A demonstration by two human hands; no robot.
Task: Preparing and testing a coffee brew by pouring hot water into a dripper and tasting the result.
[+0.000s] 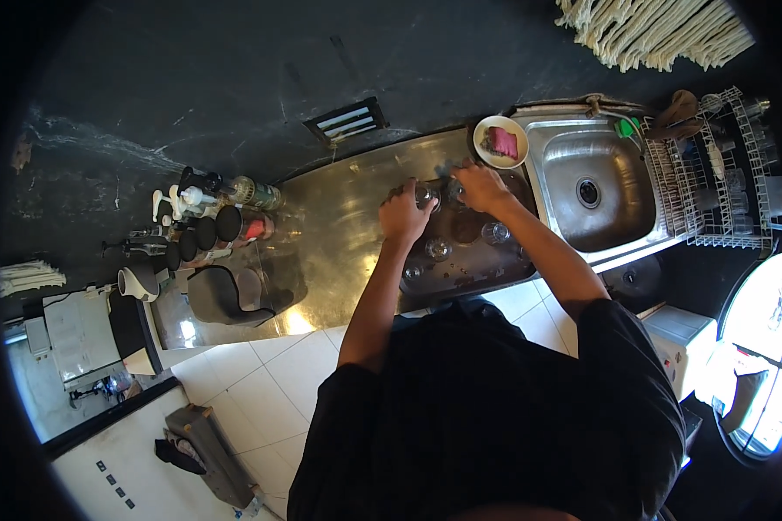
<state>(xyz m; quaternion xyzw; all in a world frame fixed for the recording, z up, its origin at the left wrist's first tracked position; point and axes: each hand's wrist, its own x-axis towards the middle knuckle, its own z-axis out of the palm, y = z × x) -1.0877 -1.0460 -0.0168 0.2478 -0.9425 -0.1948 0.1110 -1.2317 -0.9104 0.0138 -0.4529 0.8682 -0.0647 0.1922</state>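
My left hand (pixel 404 213) is wrapped round a clear drinking glass (pixel 425 196) at the far side of a dark tray (pixel 460 276). Just to its right, my right hand (pixel 485 187) curls its fingers onto another clear glass (pixel 454 188), partly hidden by the fingers. Several more glasses stand on the wet tray, among them one glass (pixel 438 249) near the middle and another glass (pixel 495 233) below my right forearm. Beyond my right hand, a white bowl (pixel 520 139) holds a pink and grey sponge (pixel 502 141).
A steel sink (pixel 595 148) adjoins the tray on the right, with a white wire dish rack (pixel 686 204) past it. On the left of the steel counter (pixel 339 226) stand dark-lidded jars (pixel 228 224), pump bottles (pixel 187 201) and a grey bin-like container (pixel 215 293). A dark wall runs behind.
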